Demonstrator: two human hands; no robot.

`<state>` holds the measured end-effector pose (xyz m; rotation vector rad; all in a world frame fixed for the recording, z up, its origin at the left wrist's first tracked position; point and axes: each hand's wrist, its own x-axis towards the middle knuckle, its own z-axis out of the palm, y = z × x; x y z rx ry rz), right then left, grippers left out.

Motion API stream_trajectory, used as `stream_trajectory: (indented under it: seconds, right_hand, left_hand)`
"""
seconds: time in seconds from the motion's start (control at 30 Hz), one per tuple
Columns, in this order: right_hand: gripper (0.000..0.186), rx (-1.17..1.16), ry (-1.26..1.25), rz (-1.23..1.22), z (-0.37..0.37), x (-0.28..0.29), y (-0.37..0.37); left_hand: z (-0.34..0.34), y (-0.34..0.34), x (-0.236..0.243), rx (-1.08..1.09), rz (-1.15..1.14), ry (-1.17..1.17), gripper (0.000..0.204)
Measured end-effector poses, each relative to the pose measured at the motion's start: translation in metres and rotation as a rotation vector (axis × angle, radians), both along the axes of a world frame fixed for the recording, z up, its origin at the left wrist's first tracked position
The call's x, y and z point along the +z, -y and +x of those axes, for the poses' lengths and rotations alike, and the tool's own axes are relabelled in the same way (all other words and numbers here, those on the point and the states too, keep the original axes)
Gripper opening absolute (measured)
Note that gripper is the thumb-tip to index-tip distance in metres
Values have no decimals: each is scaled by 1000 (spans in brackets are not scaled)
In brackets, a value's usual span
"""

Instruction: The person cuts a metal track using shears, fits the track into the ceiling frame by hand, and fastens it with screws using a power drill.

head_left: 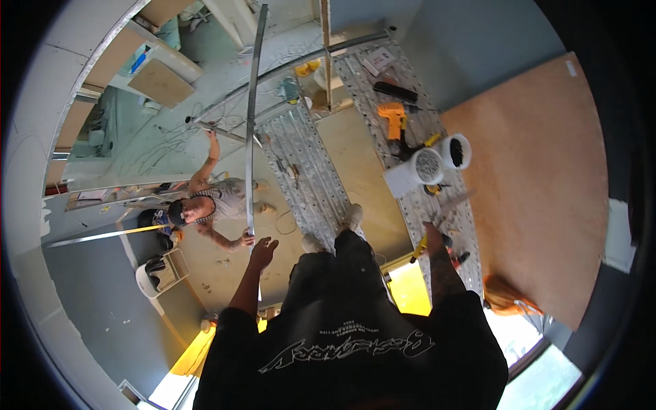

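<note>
My left hand (pixel 263 253) is held out at waist height, fingers apart and nothing in them. Close by it is the lower end of a long metal stud (pixel 251 137), gripped by a co-worker's hand (pixel 246 238). My right hand (pixel 433 236) reaches down over the right scaffold plank (pixel 466 229), its fingers mostly hidden. Just beyond it is a blurred grey shape (pixel 454 203) that I cannot make out. A yellow-handled tool (pixel 417 250) and a red-tipped tool (pixel 461 259) lie beside that hand.
White buckets of screws (pixel 428 164) and dark fasteners (pixel 457 152) stand on the right plank, with an orange drill (pixel 392 119) and black case (pixel 395 91) farther along. My feet are on the middle plank (pixel 307 157). The co-worker (pixel 205 205) stands lower left; a guardrail (pixel 287 65) crosses beyond.
</note>
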<state>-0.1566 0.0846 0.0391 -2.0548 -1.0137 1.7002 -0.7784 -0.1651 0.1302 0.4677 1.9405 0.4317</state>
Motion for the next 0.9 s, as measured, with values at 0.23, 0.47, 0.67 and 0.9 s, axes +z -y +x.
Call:
stream_trajectory:
  seconds: [0.23,0.47,0.67,0.9]
  right_hand:
    - [75,-310,243,-144,-72,-58,-73]
    - [99,-390,505,-76,-60,-88,-89]
    - [101,-498,695,-91,-45,-136,-101]
    - [77,-326,208,-24,-75,-157,-86]
  left_hand:
    - [-70,39,-50,150,25,-251,81]
    - [-131,10,-170,106,-23,-633,101]
    - [-197,-30,-236,284,130,-464,101]
    - [-252,16,-274,245,-18,-18,115]
